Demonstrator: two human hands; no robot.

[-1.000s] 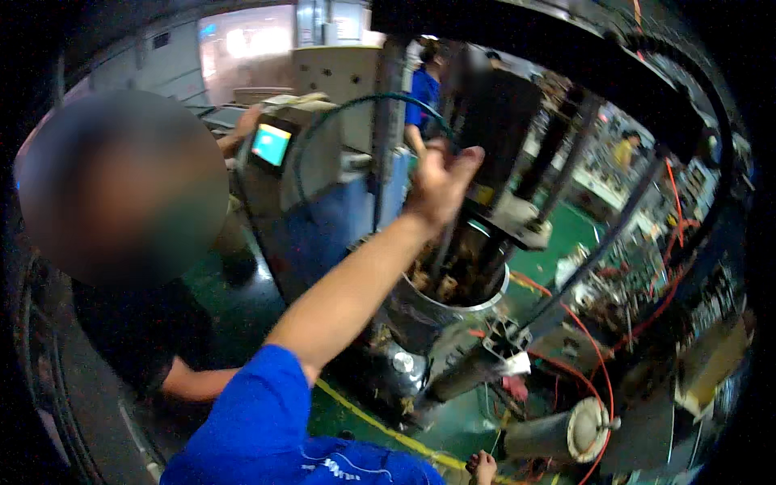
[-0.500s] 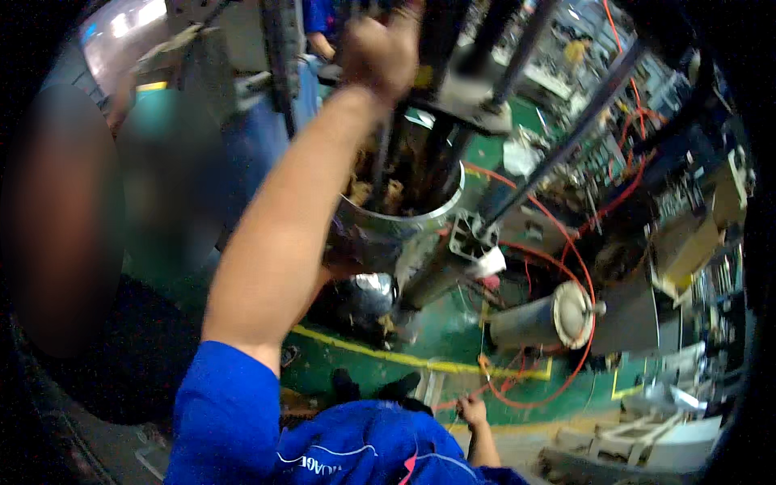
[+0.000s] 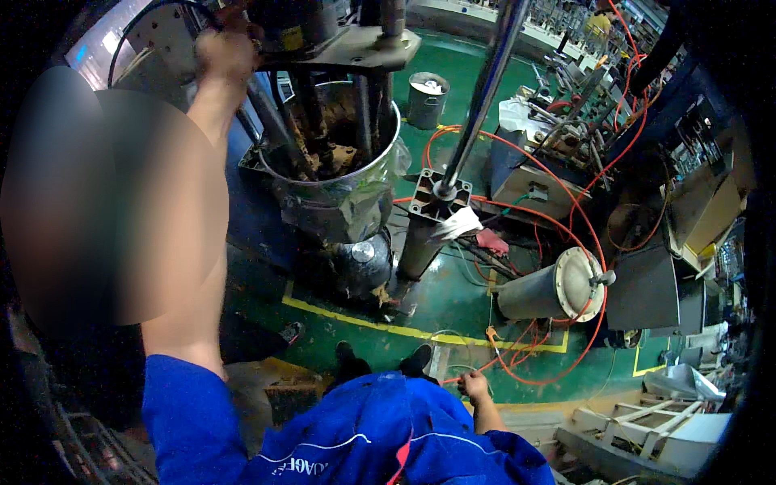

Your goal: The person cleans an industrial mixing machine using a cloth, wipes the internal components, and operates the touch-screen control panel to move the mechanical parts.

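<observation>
My left arm reaches up; my left hand (image 3: 226,52), blurred, has curled fingers at the machine's upper part beside a dark hose (image 3: 139,23), holding something I cannot make out. Just right of it, a metal plate (image 3: 368,48) carries vertical shafts that reach down into an open metal drum (image 3: 323,214) with brown, crusted residue inside. A chrome rod (image 3: 477,97) rises from a square-flanged cylinder (image 3: 420,242) beside the drum. My right hand (image 3: 473,384) hangs low by my body, fingers curled; whatever they hold, if anything, is too small to make out.
A flanged grey canister (image 3: 529,295) lies among orange hoses at the right. Behind stand a bucket (image 3: 428,105) and a cart of metal parts (image 3: 525,178). A co-worker's shoe (image 3: 291,333) is at the left, near yellow floor lines (image 3: 364,322). A wooden frame (image 3: 630,432) is at lower right.
My view has tilted down, showing more floor and drum. My raised left hand has shifted up and left in view. The co-worker at the left has become mostly hidden.
</observation>
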